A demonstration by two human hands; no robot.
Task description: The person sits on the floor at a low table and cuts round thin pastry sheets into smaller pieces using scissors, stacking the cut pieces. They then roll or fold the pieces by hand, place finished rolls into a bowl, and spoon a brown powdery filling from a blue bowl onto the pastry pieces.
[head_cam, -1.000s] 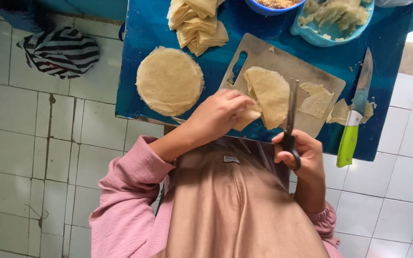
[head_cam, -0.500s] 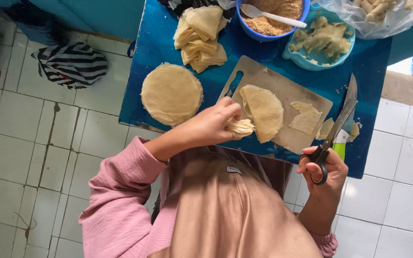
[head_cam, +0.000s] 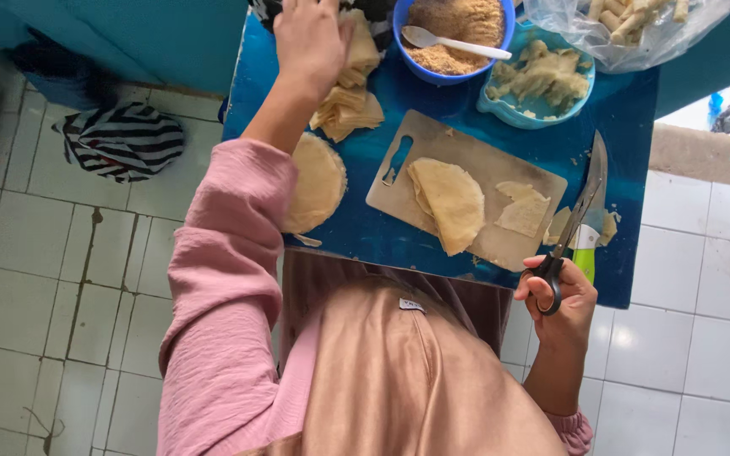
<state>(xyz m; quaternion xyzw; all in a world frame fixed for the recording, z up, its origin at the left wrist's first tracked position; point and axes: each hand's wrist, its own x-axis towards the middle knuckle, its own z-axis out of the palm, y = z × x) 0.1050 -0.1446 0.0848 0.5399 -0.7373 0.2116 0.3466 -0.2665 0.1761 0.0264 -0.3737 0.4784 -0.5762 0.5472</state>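
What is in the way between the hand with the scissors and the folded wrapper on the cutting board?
Nothing visible. The right hand holds the scissors at the board's right edge; only small cut pieces lie between them and the folded wrapper.

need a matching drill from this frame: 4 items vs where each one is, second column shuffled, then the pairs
Things:
1. scissors
2. white spoon
3. folded wrapper
4. left hand

Places:
A. on the cutting board
B. in the blue bowl of brown crumbs
C. on the pile of folded pieces at the far side of the blue table
D. in the right hand, at the table's right edge

Pairs: 1-D, 2-B, 3-A, 4-C
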